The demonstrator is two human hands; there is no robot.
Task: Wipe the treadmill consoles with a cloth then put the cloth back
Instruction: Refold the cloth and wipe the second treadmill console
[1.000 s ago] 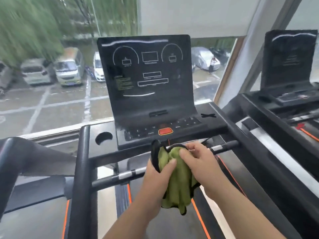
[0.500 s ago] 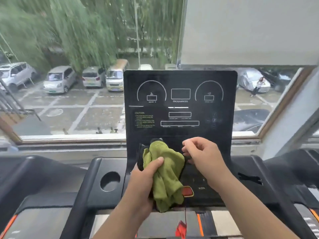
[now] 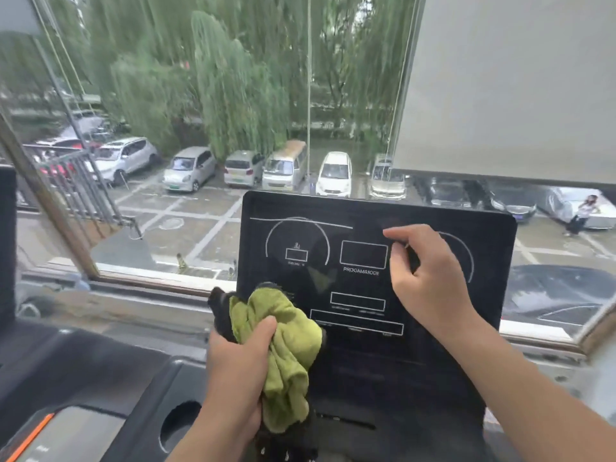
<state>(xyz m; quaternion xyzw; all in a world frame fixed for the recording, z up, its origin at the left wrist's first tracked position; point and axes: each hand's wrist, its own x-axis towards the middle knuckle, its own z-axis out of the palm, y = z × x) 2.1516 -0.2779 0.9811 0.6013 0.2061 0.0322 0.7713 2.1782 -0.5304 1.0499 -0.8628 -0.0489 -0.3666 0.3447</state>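
Left hand (image 3: 240, 368): clenched round the bunched green cloth (image 3: 286, 355), lifted from handlebar height to the console's lower-left screen.
Right hand (image 3: 430, 278): off the cloth, risen to the upper screen, fingers curled; pinching anything, I cannot tell.
Meaning: wiping looks about to begin.
Surface: black console (image 3: 483, 261), cup holder (image 3: 180, 425) beside it.
Room: window, parked cars (image 3: 283, 165), blind (image 3: 500, 78) lowered on the right.

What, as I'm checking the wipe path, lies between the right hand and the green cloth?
Only the bare, printed console screen separates the right hand from the green cloth; the head view shows it.
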